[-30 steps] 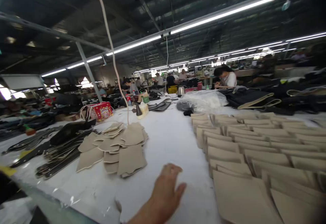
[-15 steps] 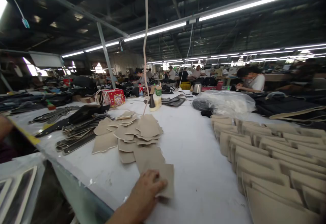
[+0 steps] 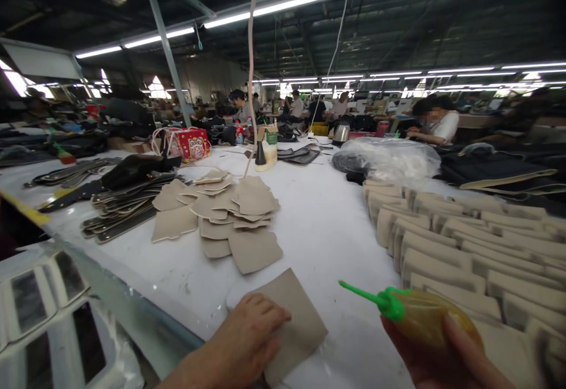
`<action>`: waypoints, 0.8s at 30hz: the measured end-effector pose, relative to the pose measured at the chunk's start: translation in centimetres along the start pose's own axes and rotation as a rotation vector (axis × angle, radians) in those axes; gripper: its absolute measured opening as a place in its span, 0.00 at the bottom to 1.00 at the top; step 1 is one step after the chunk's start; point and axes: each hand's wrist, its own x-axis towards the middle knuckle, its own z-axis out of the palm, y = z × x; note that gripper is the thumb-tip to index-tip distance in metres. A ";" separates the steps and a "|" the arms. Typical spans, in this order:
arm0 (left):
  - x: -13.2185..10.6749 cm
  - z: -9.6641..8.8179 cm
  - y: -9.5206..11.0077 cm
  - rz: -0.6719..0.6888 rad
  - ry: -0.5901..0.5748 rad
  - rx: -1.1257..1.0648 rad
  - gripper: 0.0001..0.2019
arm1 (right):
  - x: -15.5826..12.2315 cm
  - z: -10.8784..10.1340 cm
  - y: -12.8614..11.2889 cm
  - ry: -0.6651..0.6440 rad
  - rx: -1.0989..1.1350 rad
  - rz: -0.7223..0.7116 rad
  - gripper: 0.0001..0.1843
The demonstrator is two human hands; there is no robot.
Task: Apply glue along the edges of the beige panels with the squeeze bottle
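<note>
My left hand lies flat, fingers spread, on a single beige cut piece at the near edge of the white table. My right hand is closed round a yellow squeeze bottle with a green nozzle that points left, above the table and right of the piece. Behind the piece lies a loose pile of beige pieces. On the right, beige pieces lie in overlapping rows.
Dark straps lie in a heap at the left. A red box, a glue pot and a clear plastic bag stand further back. A cord hangs from above. White framed parts sit at lower left. Other people work at distant tables.
My left hand has drawn one beige piece from the pile to the table's near edge. My right hand with the bottle has come into view at lower right.
</note>
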 end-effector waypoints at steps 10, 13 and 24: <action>3.0 2.8 -0.3 0.042 0.002 0.039 0.25 | -1.2 0.2 -0.4 -0.118 -0.106 -0.144 0.20; 3.4 2.6 -0.2 -0.074 0.095 0.031 0.18 | -1.6 0.3 -0.1 -0.080 -0.168 -0.211 0.23; 5.3 4.3 0.0 -0.204 -0.028 0.355 0.16 | -1.9 -0.2 1.0 -0.202 -0.302 -0.389 0.30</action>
